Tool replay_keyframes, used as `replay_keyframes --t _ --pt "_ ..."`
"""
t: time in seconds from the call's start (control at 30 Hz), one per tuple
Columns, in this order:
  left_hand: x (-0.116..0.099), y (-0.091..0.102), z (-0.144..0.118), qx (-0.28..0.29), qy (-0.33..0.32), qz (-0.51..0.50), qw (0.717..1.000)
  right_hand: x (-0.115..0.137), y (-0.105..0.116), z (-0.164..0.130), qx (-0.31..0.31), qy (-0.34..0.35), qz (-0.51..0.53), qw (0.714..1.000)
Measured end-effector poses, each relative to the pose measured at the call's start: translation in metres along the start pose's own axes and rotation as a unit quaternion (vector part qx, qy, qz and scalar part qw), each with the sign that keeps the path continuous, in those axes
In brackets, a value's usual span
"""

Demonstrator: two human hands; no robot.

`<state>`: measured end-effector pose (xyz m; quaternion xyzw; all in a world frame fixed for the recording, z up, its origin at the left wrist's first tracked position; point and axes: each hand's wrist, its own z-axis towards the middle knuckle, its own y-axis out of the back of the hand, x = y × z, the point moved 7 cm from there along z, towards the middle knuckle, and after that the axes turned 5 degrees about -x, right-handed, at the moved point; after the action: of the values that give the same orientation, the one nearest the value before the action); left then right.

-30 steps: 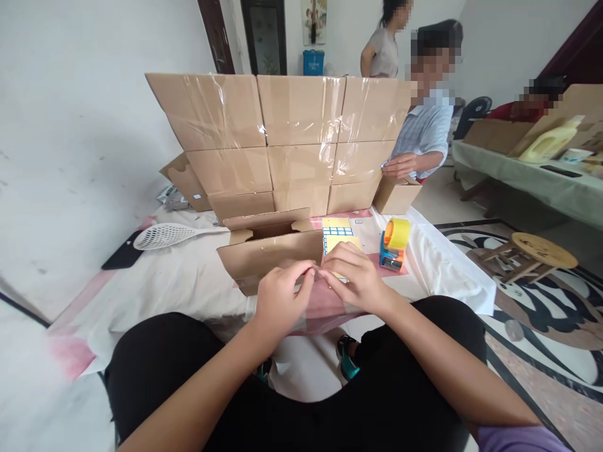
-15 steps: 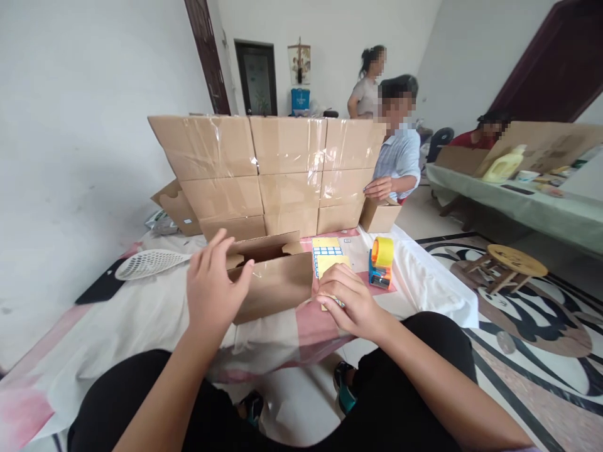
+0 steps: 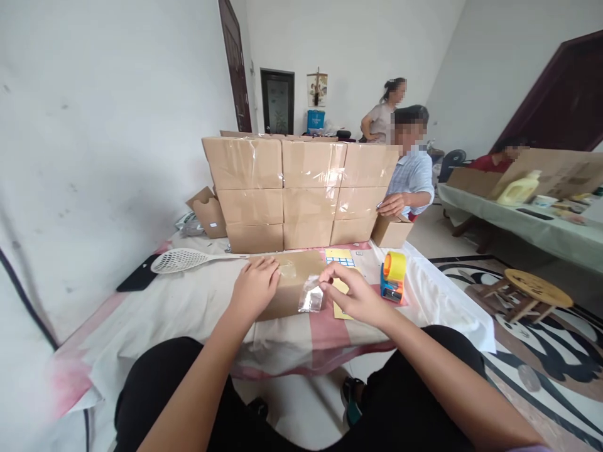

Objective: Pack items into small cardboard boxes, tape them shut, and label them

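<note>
Tape — glossy, crinkled — in pinching right hand, left hand flat, unclenched on cardboard box

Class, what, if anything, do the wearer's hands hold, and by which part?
The right hand pinches a shiny strip by its upper end; the left hand rests on the cardboard box, seemingly gripping nothing.

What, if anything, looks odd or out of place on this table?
Perhaps the white swatter at the left, its head partly over a black slab: it seems unrelated to the box and tape.
</note>
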<state>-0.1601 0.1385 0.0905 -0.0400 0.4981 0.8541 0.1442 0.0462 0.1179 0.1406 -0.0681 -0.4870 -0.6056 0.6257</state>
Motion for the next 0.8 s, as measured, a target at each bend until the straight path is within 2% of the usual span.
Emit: replay_keyframes --t 0.1,0.17,0.33,0.5,0.8 --pt "-0.002 0.000 -0.002 -0.003 -0.025 0.008 1.000 -0.021 -0.013 0.034 0.039 -0.059 0.126 0.990" --pt "-0.002 0.001 -0.004 -0.003 -0.037 0.005 0.999 -0.043 -0.024 0.058 0.066 -0.080 0.162 0.981" --pt "-0.003 0.002 -0.007 -0.006 -0.028 0.011 1.000 -0.092 -0.046 0.094 0.093 -0.121 0.117 0.981" --pt "-0.009 0.001 -0.008 0.010 -0.024 0.031 0.999 -0.097 -0.054 0.097 0.091 -0.087 0.085 0.988" --pt "-0.014 0.000 -0.010 0.008 -0.013 0.033 0.999 -0.094 -0.052 0.094 0.101 -0.070 0.092 0.988"
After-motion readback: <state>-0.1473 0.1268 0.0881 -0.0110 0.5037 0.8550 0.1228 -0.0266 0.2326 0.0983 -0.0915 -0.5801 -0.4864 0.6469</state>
